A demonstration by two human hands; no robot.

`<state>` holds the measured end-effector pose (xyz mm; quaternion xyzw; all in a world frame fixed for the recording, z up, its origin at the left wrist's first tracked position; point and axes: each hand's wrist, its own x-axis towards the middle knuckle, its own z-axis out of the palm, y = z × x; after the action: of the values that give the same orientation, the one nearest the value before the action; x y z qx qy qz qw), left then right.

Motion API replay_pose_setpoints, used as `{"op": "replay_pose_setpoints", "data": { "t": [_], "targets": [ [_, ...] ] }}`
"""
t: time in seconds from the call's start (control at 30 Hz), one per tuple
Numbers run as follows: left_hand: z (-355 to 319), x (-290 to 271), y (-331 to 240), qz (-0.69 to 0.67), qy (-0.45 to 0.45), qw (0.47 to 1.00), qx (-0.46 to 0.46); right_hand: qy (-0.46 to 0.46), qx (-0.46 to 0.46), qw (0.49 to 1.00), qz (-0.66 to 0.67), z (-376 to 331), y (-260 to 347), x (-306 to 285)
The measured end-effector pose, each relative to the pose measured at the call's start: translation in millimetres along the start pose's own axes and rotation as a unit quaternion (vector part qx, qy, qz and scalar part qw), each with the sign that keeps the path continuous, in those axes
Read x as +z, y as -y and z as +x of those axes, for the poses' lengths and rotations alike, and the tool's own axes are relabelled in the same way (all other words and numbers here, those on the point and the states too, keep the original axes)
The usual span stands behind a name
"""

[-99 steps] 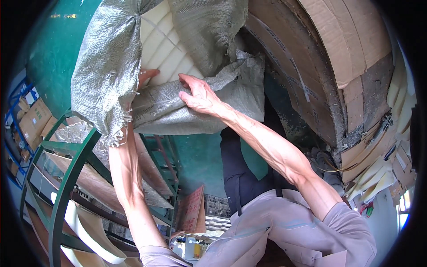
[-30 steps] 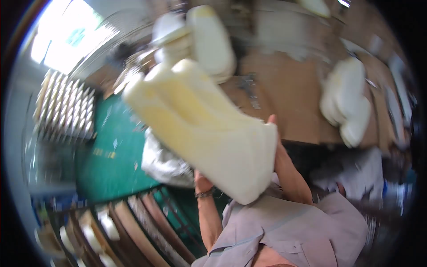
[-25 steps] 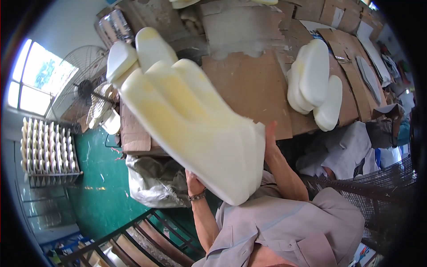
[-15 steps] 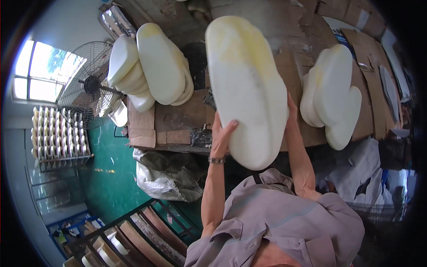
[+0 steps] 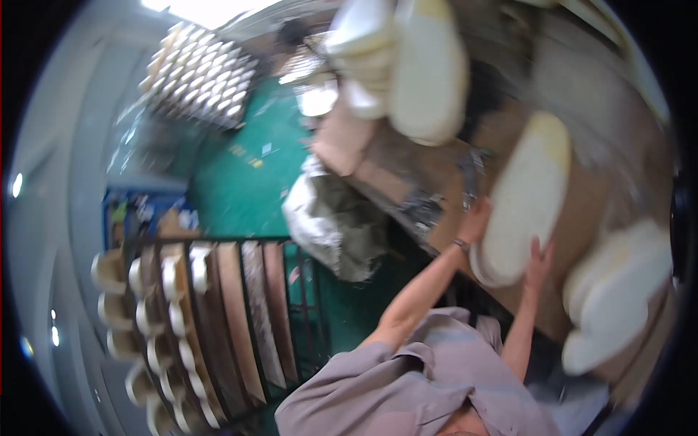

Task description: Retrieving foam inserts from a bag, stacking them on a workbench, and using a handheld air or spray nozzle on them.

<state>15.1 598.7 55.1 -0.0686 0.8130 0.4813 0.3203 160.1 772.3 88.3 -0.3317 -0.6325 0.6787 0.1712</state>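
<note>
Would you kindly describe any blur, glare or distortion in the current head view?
In the head view, blur smears the pads at right; head view again, the bright patch along the top washes out to white; head view too, lines on the left wall bow with the lens.

Blue rack [image 5: 154, 196], green floor [image 5: 229, 192].

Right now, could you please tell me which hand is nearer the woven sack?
Left. The left hand is right of the woven sack; the right hand is farther right.

A workshop — racked boards [image 5: 238, 312], a cardboard-covered bench [image 5: 600, 211] and stacked pale pads [image 5: 427, 76] show it
</note>
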Motion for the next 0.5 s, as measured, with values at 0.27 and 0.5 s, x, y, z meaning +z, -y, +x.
{"op": "replay_pose_setpoints", "data": {
  "t": [0.27,0.5],
  "targets": [
    [55,-8,79,0.060,-0.308,0.946,-0.076,0.080,-0.018,0.994,-0.077,11,34,57],
    [36,-30,45,-0.293,-0.073,0.951,-0.060,0.080,0.117,0.988,0.056,33,16,15]
  ]
}}
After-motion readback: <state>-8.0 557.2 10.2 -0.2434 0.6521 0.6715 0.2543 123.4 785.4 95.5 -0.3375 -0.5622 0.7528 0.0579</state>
